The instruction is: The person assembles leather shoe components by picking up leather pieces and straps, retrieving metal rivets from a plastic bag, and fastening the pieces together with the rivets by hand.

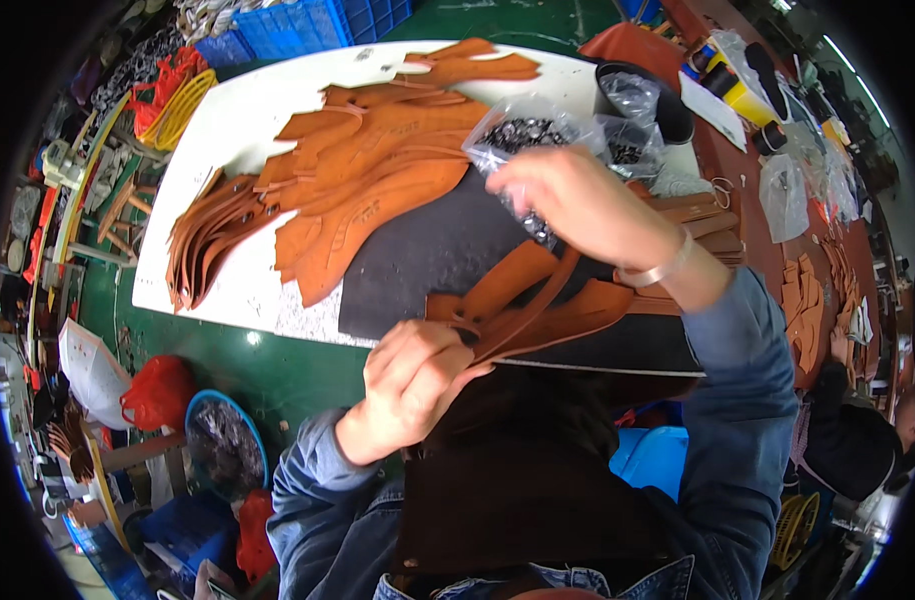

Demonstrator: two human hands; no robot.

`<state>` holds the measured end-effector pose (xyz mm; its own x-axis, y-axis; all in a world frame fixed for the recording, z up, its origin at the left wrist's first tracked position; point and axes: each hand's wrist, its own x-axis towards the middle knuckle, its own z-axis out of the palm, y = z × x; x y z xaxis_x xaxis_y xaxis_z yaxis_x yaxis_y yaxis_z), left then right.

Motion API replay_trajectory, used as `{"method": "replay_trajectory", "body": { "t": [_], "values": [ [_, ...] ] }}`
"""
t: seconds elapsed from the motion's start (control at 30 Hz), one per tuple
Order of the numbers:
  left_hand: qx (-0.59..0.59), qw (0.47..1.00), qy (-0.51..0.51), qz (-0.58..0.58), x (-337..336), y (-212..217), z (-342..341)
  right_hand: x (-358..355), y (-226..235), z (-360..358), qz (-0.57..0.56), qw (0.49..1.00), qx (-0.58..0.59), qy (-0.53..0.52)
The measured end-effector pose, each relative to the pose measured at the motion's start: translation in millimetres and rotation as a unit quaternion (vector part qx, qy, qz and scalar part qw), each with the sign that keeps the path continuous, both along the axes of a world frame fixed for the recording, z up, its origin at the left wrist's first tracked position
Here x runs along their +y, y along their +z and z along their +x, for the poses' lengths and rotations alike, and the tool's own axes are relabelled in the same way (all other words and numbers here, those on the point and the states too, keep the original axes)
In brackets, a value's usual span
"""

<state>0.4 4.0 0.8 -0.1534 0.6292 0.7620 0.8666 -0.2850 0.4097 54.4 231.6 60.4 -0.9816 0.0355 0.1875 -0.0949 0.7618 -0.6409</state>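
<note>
My left hand is closed on the end of a brown leather piece, which has a strap-like strip curving over it and lies along the near edge of the black mat. My right hand, slightly blurred, is over a clear plastic bag of small dark shiny parts. Its fingers are bent together toward the bag; whatever they may hold is hidden. Left of the bag, overlapping brown leather pieces spread across the white table, with a fanned stack of leather strips at the far-left end.
A black tub and another bag of dark parts stand behind my right hand. More leather pieces lie by my right forearm. At right is a reddish table with bags and leather. A blue-rimmed basket sits at lower left.
</note>
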Motion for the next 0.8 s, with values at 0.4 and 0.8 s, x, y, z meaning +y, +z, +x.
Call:
{"method": "replay_trajectory", "body": {
  "t": [0.4, 0.8],
  "values": [
    [-0.048, 0.996, 0.014, 0.070, 6, 10, 3, -68, -12, 36, -0.177, 0.976, 0.023, 0.121],
    [-0.207, 0.978, -0.010, -0.003, -5, 18, 4, -81, -17, 42, 0.061, 0.970, 0.206, 0.111]
  ]
}}
